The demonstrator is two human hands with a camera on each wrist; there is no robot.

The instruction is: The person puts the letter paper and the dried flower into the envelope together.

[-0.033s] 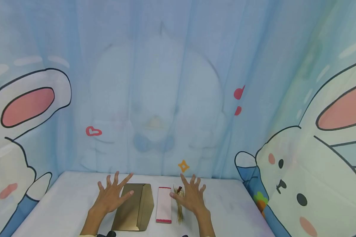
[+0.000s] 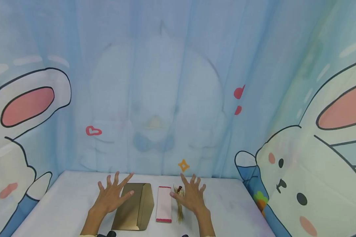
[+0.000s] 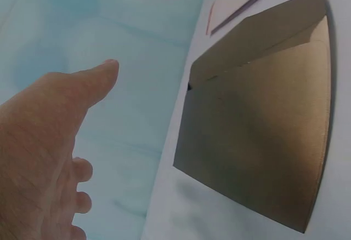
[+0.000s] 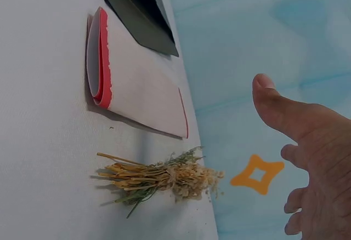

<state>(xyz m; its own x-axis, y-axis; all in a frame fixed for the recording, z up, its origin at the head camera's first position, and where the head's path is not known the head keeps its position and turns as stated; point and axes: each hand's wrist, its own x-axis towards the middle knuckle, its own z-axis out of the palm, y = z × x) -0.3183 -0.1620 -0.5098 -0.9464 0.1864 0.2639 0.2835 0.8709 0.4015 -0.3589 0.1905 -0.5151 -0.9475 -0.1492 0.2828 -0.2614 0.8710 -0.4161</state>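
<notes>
Left hand [image 2: 106, 198] and right hand [image 2: 192, 197] hover, fingers [image 2: 116, 181] splayed — seemingly poised beforehand, any grasp requiring lowering — above a gold envelope [image 2: 127, 210], folded pink red-edged paper [image 2: 163, 204] and straw-coloured dried bouquet [image 4: 164, 178] on a white table [image 2: 234, 210].

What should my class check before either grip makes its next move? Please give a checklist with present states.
1. Left grip empty, fingers spread: ok.
2. Right grip empty, fingers spread: ok.
3. Gold envelope lying with flap unfolded: ok.
4. Folded pink card lying apart from the envelope: ok.
5. Dried flower bunch lying apart from the card: ok.
6. Envelope empty inside: cannot tell; its interior is hidden.
</notes>
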